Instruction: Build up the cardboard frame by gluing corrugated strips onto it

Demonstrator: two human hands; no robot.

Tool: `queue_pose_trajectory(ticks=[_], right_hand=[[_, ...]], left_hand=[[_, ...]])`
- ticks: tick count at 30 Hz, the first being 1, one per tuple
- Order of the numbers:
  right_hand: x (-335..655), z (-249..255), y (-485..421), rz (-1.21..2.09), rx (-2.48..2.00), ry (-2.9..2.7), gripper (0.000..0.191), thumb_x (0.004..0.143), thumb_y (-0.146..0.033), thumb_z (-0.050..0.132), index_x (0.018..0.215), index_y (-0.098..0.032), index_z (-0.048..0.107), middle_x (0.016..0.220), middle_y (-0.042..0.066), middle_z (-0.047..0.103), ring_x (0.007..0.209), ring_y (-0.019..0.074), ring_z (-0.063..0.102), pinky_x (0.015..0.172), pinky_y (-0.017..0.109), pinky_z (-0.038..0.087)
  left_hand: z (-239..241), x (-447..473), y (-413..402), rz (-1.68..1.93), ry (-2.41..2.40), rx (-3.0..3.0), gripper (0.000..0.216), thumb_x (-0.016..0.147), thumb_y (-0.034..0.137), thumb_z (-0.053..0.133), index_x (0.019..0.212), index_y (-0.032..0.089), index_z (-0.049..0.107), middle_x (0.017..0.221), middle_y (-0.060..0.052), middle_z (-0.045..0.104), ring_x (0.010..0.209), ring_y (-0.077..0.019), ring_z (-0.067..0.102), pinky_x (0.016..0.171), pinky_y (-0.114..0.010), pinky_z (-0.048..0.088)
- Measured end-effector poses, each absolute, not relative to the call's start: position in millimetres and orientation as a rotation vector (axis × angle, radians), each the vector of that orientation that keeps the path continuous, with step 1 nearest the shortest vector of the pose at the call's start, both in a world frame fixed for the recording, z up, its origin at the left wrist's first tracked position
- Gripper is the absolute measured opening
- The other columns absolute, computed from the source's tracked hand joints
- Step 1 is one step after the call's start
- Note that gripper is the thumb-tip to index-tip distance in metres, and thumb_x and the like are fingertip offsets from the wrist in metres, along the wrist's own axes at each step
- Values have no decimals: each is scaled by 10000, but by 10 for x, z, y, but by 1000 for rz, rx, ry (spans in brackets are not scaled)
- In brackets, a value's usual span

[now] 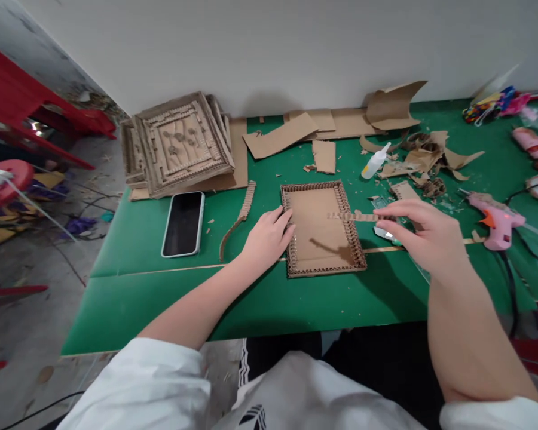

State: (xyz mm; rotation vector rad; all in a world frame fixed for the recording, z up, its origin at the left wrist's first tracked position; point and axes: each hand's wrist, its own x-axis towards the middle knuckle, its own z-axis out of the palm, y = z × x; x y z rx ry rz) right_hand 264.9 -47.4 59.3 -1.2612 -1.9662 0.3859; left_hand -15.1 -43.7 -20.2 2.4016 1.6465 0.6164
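While steadying the cardboard tray [314, 206] with the left hand [268, 234], outstretched and unclenched over the left wall [293, 258], keep the corrugated strip [362, 217] pinched by its end between thumb and forefinger of the right hand [430, 235]. Reaching leftward from those fingertips, over the right wall [353, 236] and apparently above the tray floor, judging by the shadow [329, 246]. Better to grip lightly, sparing the ridges, to hold the strip level, and to press only gently with the left fingers. Little to read: on the shirt [296, 394], well nearer than the left fingers, a three-leaf mark [253, 418], without legible lettering; on the white bottle [376, 161], just beyond the right fingertips, a yellow patch [366, 172] too small to decipher; on the phone [183, 224], left of the left fingers, and the pink glue gun [497, 220], right of the right fingers, no readable brand.
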Motion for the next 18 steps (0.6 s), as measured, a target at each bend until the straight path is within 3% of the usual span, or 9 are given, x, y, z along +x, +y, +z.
queue_pose_trajectory(ticks=[3,5,8,10,13,16,18], right_hand=[[2613,621,-398,416,-1255,-1996,112,835,-287,646,918,-289,721,925,12,691,883,197,646,810,373,533],[2562,659,-319,422,-1245,-2016,109,834,-287,650,916,-289,721,931,11,680,889,192,636,817,371,530],[2447,711,-152,402,-1216,-2006,99,821,-274,667,900,-272,727,921,12,668,886,184,625,829,367,521],[2352,705,-15,451,-1173,-1974,107,817,-276,671,904,-257,731,919,15,667,881,184,622,827,374,519],[2228,588,207,560,-1149,-1918,131,820,-310,660,919,-265,733,940,21,666,883,186,622,805,376,522],[2184,350,397,540,-1208,-1982,117,814,-306,665,895,-263,739,922,32,665,906,202,607,834,392,499],[2207,171,482,491,-1241,-2066,111,817,-299,663,881,-256,742,899,45,663,925,223,592,849,408,483]], left_hand=[[-107,-139,-441,603,1570,2423,388,960,299,353,1210,123,593,1127,-160,672,1032,-243,624,916,-418,491],[32,-233,-322,532,1695,2380,394,956,360,346,1071,164,668,910,-114,718,840,-228,654,778,-375,516],[301,-485,36,400,1923,2156,438,923,459,387,806,179,703,590,-53,634,648,-224,620,684,-362,488],[449,-641,317,372,1779,1912,364,892,439,456,881,181,712,498,-11,568,564,-193,582,665,-349,479],[531,-722,641,706,1536,1614,378,917,328,382,1157,179,632,642,-10,622,644,-150,606,707,-326,491],[465,-624,772,872,1606,1651,333,859,281,488,1135,167,636,868,-45,687,806,-153,622,782,-315,487],[405,-527,770,827,1638,1810,314,836,296,536,1097,171,658,900,-47,691,821,-160,612,796,-316,479]])
